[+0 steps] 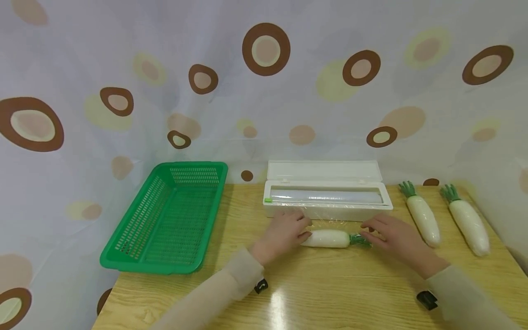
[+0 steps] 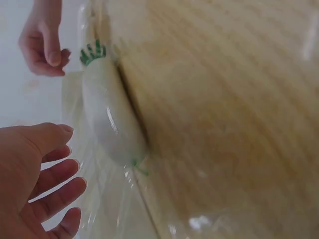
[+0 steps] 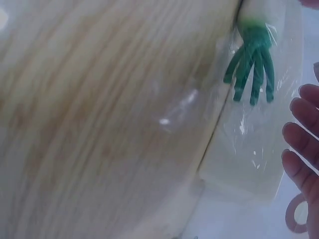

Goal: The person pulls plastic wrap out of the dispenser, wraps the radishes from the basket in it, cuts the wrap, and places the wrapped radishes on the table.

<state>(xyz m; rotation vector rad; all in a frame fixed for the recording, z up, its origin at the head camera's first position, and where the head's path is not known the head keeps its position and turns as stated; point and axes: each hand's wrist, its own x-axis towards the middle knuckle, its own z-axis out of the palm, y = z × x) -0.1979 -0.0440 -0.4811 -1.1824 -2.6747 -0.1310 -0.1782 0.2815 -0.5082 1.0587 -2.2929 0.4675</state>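
A white radish [image 1: 328, 239] with green leaf stubs [image 3: 255, 62] lies lengthwise on the table in front of the cling film box [image 1: 327, 211]. Clear cling film [image 2: 107, 194] covers it and spreads past both ends, glossy and wrinkled. My left hand [image 1: 284, 233] is at the radish's root end; in the left wrist view its fingers [image 2: 57, 199] are spread and loosely bent beside the film. Near the leaf end is my right hand [image 1: 392, 236], its fingers [image 3: 301, 137] apart and relaxed in the right wrist view. Whether fingertips touch the film, I cannot tell.
The box's white lid [image 1: 323, 171] stands raised, a film roll [image 1: 326, 196] inside. To the left sits a green plastic basket [image 1: 212, 220]. Two more radishes, one nearer [image 1: 424, 220] and one farther right [image 1: 469, 225], lie at the right. A patterned curtain [image 1: 231, 114] hangs behind.
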